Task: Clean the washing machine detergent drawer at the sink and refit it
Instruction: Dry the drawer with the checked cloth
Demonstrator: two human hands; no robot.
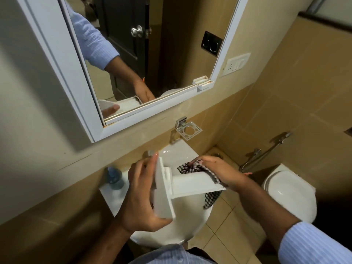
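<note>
I hold the white detergent drawer (190, 184) over the white sink (177, 231). My left hand (142, 195) grips its flat front panel, fingers wrapped round the edge. The drawer's long body points right. My right hand (219, 171) holds a black-and-white checked cloth (187, 167) bunched against the far end of the drawer; part of the cloth hangs down below the drawer. The tap (149, 153) is mostly hidden behind my left fingers.
A blue-capped bottle (114, 177) stands on the sink's left rim. A mirror cabinet (144, 60) hangs above. A metal holder (187, 129) sits on the wall, and a toilet (289, 193) with a spray hose (266, 151) is at the right.
</note>
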